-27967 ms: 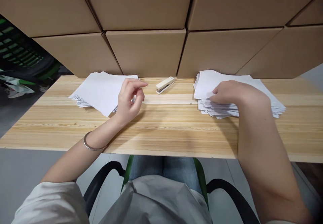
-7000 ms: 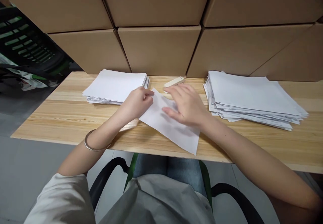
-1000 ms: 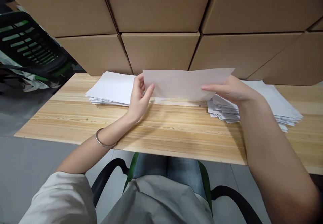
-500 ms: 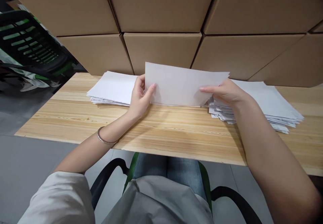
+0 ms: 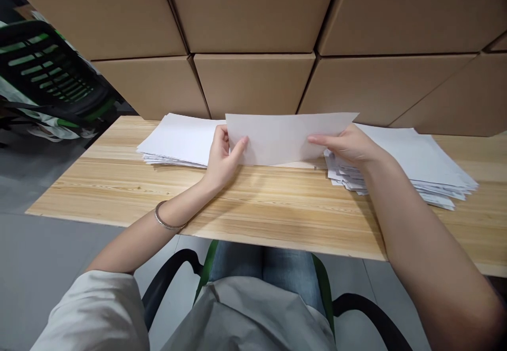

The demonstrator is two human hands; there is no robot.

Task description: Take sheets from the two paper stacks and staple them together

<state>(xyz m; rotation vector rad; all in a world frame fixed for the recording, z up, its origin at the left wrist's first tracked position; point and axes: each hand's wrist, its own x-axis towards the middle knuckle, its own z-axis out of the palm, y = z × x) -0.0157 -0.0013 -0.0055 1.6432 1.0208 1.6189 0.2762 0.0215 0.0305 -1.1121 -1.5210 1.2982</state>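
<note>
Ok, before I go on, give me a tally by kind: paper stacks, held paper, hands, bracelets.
Paper stacks: 2 (left stack, right stack)
Held paper: 1 piece; sheet count unclear
Hands: 2 (left hand, right hand)
Bracelet: 1
Total: 6

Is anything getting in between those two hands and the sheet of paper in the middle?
Nothing visible does: the left hand and the right hand hold the sheet of paper directly, each with its thumb on the near face. The sheet's far side is hidden.
</note>
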